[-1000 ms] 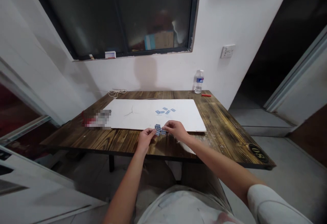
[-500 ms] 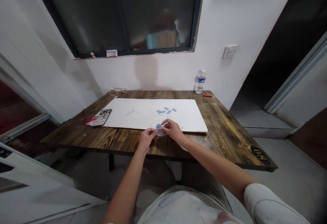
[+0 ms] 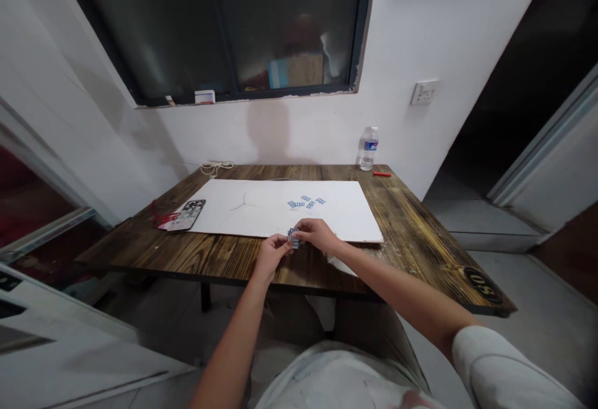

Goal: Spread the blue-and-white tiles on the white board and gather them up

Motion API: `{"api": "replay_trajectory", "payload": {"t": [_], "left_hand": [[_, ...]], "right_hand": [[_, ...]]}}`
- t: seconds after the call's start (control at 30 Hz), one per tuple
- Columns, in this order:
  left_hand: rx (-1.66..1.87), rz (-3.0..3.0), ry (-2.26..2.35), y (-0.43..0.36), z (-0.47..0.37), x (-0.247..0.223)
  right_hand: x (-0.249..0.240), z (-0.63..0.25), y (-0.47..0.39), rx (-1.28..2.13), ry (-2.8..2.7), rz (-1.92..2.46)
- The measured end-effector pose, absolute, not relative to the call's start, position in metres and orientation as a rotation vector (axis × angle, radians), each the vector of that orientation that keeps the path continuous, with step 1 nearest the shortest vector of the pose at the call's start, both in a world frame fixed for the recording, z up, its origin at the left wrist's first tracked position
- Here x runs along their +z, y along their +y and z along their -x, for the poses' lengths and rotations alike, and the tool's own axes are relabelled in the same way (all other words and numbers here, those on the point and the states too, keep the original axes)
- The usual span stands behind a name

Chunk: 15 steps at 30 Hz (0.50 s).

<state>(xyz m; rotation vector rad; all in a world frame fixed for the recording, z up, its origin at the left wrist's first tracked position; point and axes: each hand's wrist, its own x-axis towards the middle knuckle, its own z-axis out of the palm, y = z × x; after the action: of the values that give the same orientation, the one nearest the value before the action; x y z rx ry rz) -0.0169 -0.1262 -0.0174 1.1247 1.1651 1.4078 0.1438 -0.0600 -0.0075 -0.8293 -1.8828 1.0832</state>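
Small blue-and-white pieces [image 3: 293, 238] are held between my two hands, over the front edge of a white board [image 3: 271, 210]. My left hand [image 3: 271, 254] pinches them from the left with thumb and fingertips. From the right, my right hand [image 3: 316, 235] has its fingers closed on their upper part. Several similar blue-outlined pieces [image 3: 306, 202] lie on the board beyond my right hand. Thin dark lines [image 3: 244, 203] mark the board's left half.
On the wooden table [image 3: 411, 235], a patterned phone [image 3: 190, 215] with a red cord [image 3: 164, 218] lies at the left. A white cable [image 3: 217, 166], a water bottle [image 3: 369, 149] and a red pen [image 3: 382, 174] are at the back.
My right hand's fingers have closed in over the pieces, covering more of them. The view has shifted slightly.
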Motion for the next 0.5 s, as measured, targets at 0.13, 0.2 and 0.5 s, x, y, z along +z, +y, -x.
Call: {"api": "replay_trajectory", "payload": {"t": [0.13, 0.2, 0.5], "left_hand": [[1.427, -1.093, 1.167, -0.127, 0.016, -0.018], [1.434, -1.084, 1.161, -0.127, 0.016, -0.018], [1.433, -1.068, 1.168, -0.126, 0.016, -0.019]], "right_hand": [[0.003, -0.161, -0.029, 0.758, -1.975, 1.002], [0.008, -0.175, -0.009, 0.531, -2.039, 1.164], [0.008, -0.213, 0.056, -0.04, -2.565, 1.439]]}}
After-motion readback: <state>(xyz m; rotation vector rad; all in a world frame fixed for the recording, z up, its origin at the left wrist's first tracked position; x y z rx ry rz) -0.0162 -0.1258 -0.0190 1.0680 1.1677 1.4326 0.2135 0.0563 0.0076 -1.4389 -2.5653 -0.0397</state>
